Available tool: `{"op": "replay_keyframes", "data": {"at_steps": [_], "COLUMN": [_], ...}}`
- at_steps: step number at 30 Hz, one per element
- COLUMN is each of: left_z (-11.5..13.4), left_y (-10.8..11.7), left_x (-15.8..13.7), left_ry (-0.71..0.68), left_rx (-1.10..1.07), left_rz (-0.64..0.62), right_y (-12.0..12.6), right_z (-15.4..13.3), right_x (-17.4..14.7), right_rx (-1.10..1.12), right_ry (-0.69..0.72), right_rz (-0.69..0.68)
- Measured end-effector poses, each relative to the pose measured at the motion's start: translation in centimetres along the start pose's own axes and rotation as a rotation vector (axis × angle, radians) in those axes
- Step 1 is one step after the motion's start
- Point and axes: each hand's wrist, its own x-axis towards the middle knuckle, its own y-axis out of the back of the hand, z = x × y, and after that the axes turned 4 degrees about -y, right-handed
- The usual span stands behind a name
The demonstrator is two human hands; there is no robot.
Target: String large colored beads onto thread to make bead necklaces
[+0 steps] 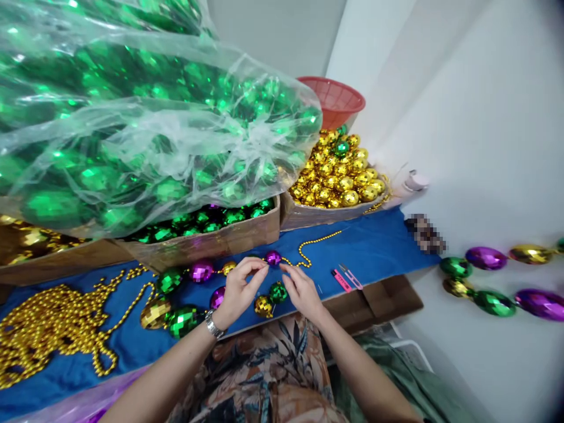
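My left hand (pixel 241 289), with a metal watch at the wrist, is closed, its thumb and forefinger pinched together beside a shiny purple bead (pixel 272 258). Facing it, my right hand (pixel 301 290) also pinches its fingertips just below that bead, near a thin gold bead chain (pixel 321 239). Whatever lies between the fingertips is too small to make out. Below and between the hands rest a faceted gold ball (pixel 263 306) and a green ball (pixel 278 292). Left of my left hand lie larger strung beads: a green one (pixel 183 321), a gold one (pixel 155 312) and a purple one (pixel 201 271).
A heap of gold bead chain (pixel 57 329) covers the left of the blue cloth (pixel 374 238). Pink-handled snips (pixel 350 276) and a pink cutter (pixel 341 281) lie at right. Behind stand cardboard boxes (pixel 211 242), bagged green balls (pixel 167 147), gold balls (pixel 339 170) and a red basket (pixel 337 100).
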Motion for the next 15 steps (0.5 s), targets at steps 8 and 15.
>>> {"op": "replay_keyframes", "data": {"at_steps": [8,15], "left_z": [-0.7,-6.6], "left_y": [-0.8,-3.8], "left_x": [-0.4,-3.7], "left_ry": [0.016,-0.244], "left_rx": [0.011,0.466], "left_rz": [0.039,-0.413], "right_y": [0.1,1.7], "right_z": [-1.0,-3.4], "right_x": [0.5,0.4], "right_rx": [0.137,0.335], "right_ry": [-0.015,-0.137], "right_rz": [-0.038,-0.053]}}
